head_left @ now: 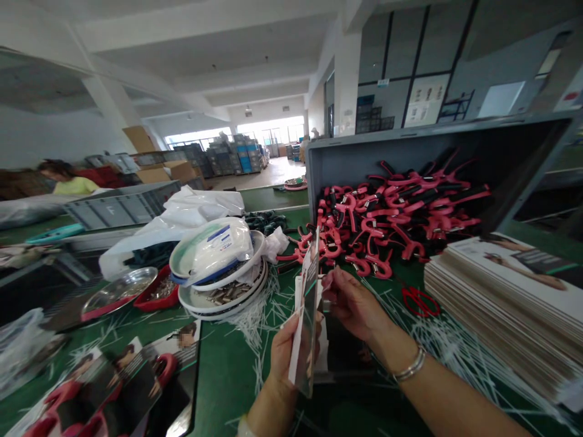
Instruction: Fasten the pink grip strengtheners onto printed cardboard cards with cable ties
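Note:
My left hand (283,353) grips a printed cardboard card (308,312) from below and holds it upright, nearly edge-on to me. Close to the card's right side, my right hand (357,306) has its thumb and fingers pinched together. Whatever lies between those fingertips is too small and blurred to name. Beyond both hands, red-and-black two-handled tools (364,224) spill from a grey crate (514,176) tipped on its side. At lower left lie several printed cards with red-and-black tools on them (113,388).
A tall stack of printed cards (501,321) stands at right, beside red-handled scissors (421,301). White plastic ties (259,309) litter the green table. Stacked bowls (223,297), a red tray (157,291) and a metal dish (121,288) stand left. A person (68,179) is farther back.

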`<action>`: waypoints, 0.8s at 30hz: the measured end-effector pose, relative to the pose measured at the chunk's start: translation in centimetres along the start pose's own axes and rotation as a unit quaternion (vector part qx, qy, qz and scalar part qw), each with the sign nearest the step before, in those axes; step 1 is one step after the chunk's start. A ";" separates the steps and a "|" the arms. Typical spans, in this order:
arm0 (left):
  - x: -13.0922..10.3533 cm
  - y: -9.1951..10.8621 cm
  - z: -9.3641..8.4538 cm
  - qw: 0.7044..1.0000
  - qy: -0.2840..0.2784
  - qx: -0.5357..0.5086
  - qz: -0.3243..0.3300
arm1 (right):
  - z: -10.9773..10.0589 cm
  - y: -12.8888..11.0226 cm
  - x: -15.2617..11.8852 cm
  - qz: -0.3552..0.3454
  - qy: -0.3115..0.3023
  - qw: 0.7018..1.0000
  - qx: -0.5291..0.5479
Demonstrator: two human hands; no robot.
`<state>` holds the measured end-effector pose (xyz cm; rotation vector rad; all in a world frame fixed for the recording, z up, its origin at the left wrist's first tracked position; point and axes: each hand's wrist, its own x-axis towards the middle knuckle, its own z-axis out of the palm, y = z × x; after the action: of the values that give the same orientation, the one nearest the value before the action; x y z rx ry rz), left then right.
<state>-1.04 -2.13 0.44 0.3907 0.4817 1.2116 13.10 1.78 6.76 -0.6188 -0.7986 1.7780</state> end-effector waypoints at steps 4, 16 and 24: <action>0.2 0.3 -0.7 0.998 0.019 -0.053 0.005 | 0.0 -0.1 0.0 0.122 -0.103 0.985 -0.072; 0.6 -0.6 -2.6 0.994 0.022 -0.110 -0.005 | 0.4 0.0 0.5 0.193 -0.220 0.943 -0.156; 0.2 0.2 -0.5 0.999 -0.017 -0.049 -0.012 | 0.3 1.4 0.9 0.078 -0.112 0.978 -0.159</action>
<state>-1.39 -1.82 0.12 0.3200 0.3944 1.1990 11.77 2.21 5.80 -0.7117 -1.2350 1.9004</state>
